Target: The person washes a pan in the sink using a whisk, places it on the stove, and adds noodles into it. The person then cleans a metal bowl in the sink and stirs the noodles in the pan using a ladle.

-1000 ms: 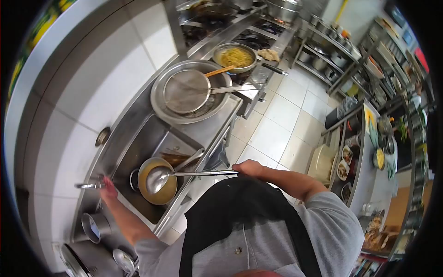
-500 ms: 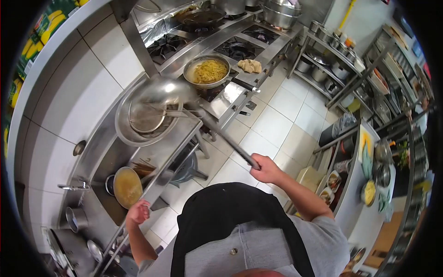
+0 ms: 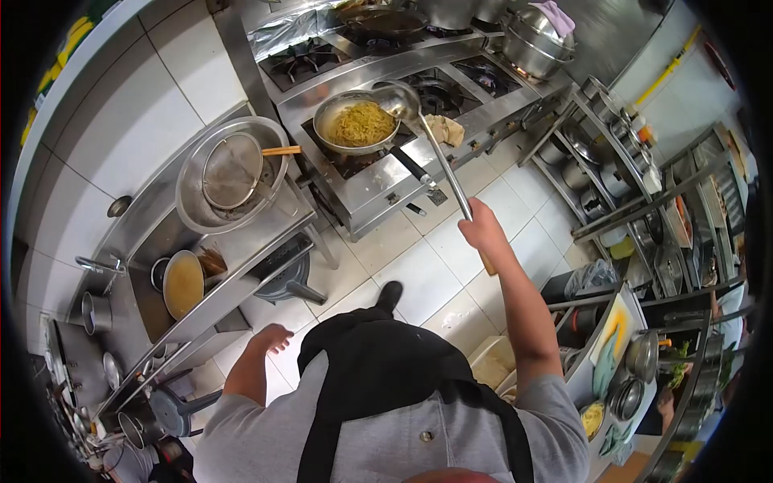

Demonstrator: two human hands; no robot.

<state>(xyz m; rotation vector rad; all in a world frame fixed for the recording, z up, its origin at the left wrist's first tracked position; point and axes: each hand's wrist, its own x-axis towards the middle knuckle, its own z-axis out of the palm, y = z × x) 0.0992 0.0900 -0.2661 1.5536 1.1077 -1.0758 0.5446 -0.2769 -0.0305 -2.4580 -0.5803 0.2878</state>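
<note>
My right hand is closed around the long handle of a big metal ladle. The ladle's bowl sits at the right rim of a frying pan on the stove; whether it touches the rim I cannot tell. Yellow noodle-like strands lie in the pan. The pan's black handle points toward me. A crumpled beige cloth rests on the stove edge beside the ladle. My left hand hangs with nothing in it, fingers loosely apart, near the counter's edge.
On the left counter a large metal bowl holds a round strainer. A bowl of cloudy yellowish liquid stands in the sink. Below is a grey stool. Racks of pots stand at right, and a steamer pot at the back.
The ladle has swung from above the strainer bowl to the pan on the right. My left hand has moved away from the sink, and the view has shifted toward the stove.
</note>
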